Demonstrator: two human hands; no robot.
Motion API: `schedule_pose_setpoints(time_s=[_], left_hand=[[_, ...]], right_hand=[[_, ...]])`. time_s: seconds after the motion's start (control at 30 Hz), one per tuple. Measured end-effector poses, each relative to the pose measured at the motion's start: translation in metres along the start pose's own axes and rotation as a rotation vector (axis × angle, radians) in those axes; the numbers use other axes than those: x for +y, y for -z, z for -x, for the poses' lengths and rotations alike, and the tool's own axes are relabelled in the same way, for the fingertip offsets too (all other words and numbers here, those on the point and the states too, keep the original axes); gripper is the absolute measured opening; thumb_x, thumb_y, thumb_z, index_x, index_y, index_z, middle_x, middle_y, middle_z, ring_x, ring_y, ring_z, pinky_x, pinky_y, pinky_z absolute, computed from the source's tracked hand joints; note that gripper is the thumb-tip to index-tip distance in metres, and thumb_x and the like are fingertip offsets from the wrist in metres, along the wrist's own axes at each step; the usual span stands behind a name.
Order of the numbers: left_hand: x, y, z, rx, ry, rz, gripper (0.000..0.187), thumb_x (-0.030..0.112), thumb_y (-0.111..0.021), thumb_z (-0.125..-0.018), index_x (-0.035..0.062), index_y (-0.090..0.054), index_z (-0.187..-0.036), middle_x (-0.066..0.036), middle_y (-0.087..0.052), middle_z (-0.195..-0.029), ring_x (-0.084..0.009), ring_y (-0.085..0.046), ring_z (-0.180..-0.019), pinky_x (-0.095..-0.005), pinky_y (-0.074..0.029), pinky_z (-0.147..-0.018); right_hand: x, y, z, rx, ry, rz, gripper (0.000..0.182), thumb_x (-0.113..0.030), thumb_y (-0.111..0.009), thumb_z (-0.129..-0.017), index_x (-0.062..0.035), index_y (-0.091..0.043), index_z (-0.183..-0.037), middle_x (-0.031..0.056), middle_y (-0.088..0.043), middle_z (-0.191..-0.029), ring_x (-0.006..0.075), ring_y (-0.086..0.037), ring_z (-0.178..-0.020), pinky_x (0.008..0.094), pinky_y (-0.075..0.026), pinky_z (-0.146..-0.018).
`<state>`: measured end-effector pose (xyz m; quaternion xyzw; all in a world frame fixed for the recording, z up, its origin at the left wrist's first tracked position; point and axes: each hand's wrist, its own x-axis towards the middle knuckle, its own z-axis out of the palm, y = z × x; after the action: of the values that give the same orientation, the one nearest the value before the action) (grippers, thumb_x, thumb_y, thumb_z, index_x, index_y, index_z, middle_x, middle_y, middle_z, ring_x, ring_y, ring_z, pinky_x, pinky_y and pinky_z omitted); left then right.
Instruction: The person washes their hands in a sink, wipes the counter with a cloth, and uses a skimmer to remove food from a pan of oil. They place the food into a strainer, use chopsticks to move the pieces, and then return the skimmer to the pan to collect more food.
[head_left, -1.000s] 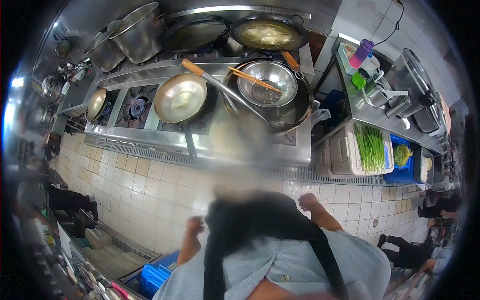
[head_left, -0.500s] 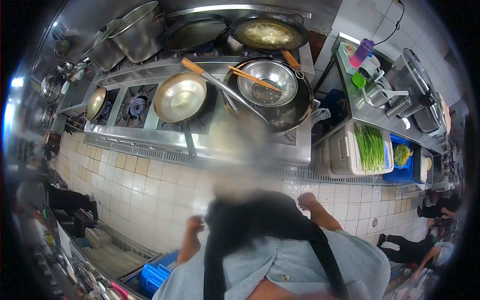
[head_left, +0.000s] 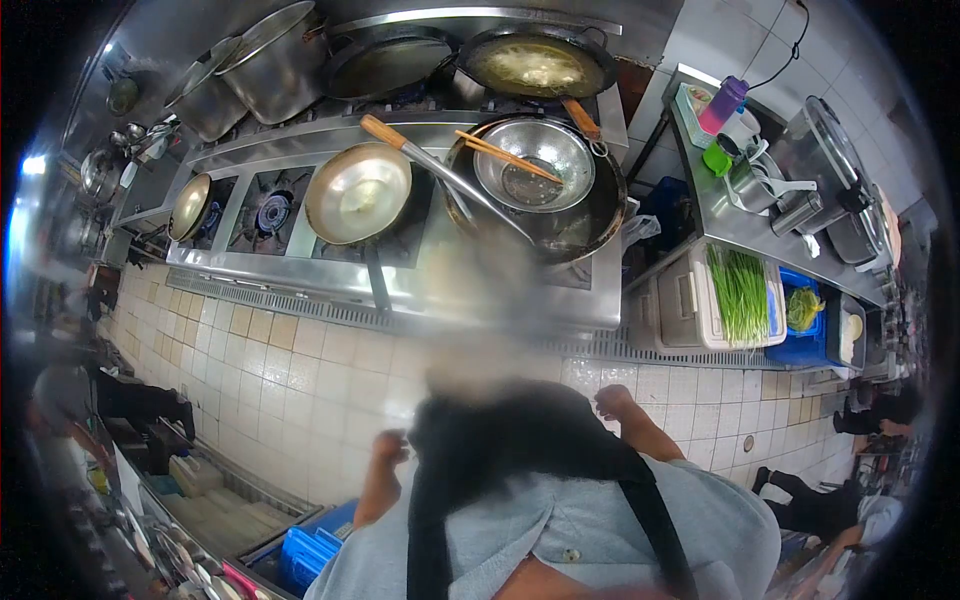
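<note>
My left hand (head_left: pixel 391 446) hangs beside my apron over the tiled floor, fingers loosely curled, with nothing visible in it. On the other side, my right hand (head_left: pixel 613 402) is lowered too, its fingers curled in and holding nothing I can see. Both stay apart from the stove (head_left: pixel 300 270) in front of me. On the stove, a frying pan (head_left: pixel 335 205) points its handle toward me. A perforated metal strainer bowl (head_left: pixel 530 190) sits in a large dark wok (head_left: pixel 600 225), with wooden chopsticks (head_left: pixel 510 159) across it. A wooden-handled utensil (head_left: pixel 425 158) leans over the wok's left rim; its end is blurred.
Pale liquid bubbles in the back-right wok (head_left: pixel 530 70). Tall pots (head_left: pixel 270 75) stand back left. At right are a steel side table (head_left: pixel 745 235) and a box with green stalks (head_left: pixel 740 295). People work at the far left (head_left: pixel 130 395) and lower right (head_left: pixel 830 505).
The person at the lower right has shifted slightly. My hands and the cookware look the same.
</note>
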<state>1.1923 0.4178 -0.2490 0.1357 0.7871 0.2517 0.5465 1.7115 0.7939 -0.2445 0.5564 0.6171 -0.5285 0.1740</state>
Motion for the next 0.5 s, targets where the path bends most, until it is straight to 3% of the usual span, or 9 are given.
schedule_pose_setpoints(time_s=[0.1,0.13,0.17,0.2,0.27,0.4,0.47,0.5], left_hand=[[0.023,-0.003,0.017,0.021,0.009,-0.002,0.057,0.017,-0.067,-0.070,0.0046,-0.051,-0.124,-0.007,-0.065,-0.104,-0.0183,-0.063,-0.085,-0.0304,-0.053,-0.069],[0.045,-0.005,0.033,0.018,0.140,0.125,0.055,0.014,-0.065,-0.072,0.0043,-0.050,-0.124,-0.009,-0.064,-0.106,-0.0187,-0.063,-0.086,-0.0309,-0.053,-0.068],[0.066,-0.007,0.048,0.014,0.271,0.253,0.053,0.012,-0.064,-0.074,0.0041,-0.050,-0.124,-0.010,-0.063,-0.107,-0.0191,-0.063,-0.087,-0.0314,-0.053,-0.067],[0.061,-0.006,0.043,0.014,0.271,0.253,0.053,0.012,-0.064,-0.074,0.0041,-0.050,-0.124,-0.010,-0.063,-0.107,-0.0191,-0.063,-0.087,-0.0314,-0.053,-0.067],[0.029,-0.002,0.016,-0.007,0.055,-0.118,0.047,0.005,-0.059,-0.079,0.0040,-0.049,-0.125,-0.012,-0.062,-0.106,-0.0198,-0.062,-0.085,-0.0311,-0.053,-0.058],[0.079,-0.012,0.058,0.009,0.196,0.093,0.047,0.005,-0.058,-0.079,0.0036,-0.049,-0.125,-0.013,-0.062,-0.104,-0.0215,-0.061,-0.086,-0.0319,-0.053,-0.057],[0.102,-0.018,0.081,0.130,0.100,0.195,0.037,0.023,-0.056,-0.087,-0.0056,-0.056,-0.111,-0.016,-0.066,-0.087,-0.0239,-0.061,-0.063,-0.0333,-0.048,-0.054],[0.071,-0.014,0.058,0.094,-0.035,0.083,0.036,0.022,-0.057,-0.087,-0.0055,-0.056,-0.111,-0.016,-0.066,-0.087,-0.0237,-0.061,-0.063,-0.0333,-0.048,-0.054]], right_hand=[[0.007,0.000,-0.009,-0.040,0.015,0.067,0.033,-0.022,-0.044,-0.087,-0.0023,-0.062,-0.068,0.0104,-0.061,-0.061,0.0206,-0.059,-0.050,0.0368,-0.048,-0.052],[-0.006,0.003,0.003,-0.040,0.015,0.068,0.033,-0.022,-0.044,-0.087,-0.0023,-0.062,-0.068,0.0104,-0.061,-0.061,0.0206,-0.059,-0.050,0.0368,-0.048,-0.052],[-0.024,0.007,0.023,0.008,-0.103,-0.125,0.032,-0.021,-0.044,-0.087,-0.0026,-0.062,-0.068,0.0104,-0.062,-0.062,0.0207,-0.059,-0.052,0.0371,-0.049,-0.054],[-0.042,0.011,0.040,0.057,-0.222,-0.319,0.032,-0.020,-0.043,-0.086,-0.0029,-0.063,-0.068,0.0103,-0.062,-0.063,0.0209,-0.060,-0.053,0.0375,-0.049,-0.056],[-0.041,0.012,0.033,0.014,-0.193,-0.227,0.030,-0.019,-0.045,-0.086,-0.0027,-0.063,-0.068,0.0102,-0.063,-0.064,0.0212,-0.060,-0.053,0.0375,-0.049,-0.057],[-0.009,0.008,0.003,-0.029,-0.072,-0.026,0.020,-0.016,-0.053,-0.082,-0.0034,-0.064,-0.071,0.0099,-0.064,-0.067,0.0222,-0.062,-0.059,0.0372,-0.050,-0.058],[0.021,0.000,-0.021,0.003,-0.004,0.040,0.018,-0.016,-0.054,-0.080,-0.0052,-0.065,-0.072,0.0088,-0.065,-0.069,0.0220,-0.063,-0.062,0.0369,-0.051,-0.059],[0.029,-0.001,-0.027,0.036,0.064,0.105,0.015,-0.016,-0.056,-0.079,-0.0069,-0.066,-0.073,0.0077,-0.066,-0.071,0.0218,-0.064,-0.064,0.0366,-0.051,-0.059]])
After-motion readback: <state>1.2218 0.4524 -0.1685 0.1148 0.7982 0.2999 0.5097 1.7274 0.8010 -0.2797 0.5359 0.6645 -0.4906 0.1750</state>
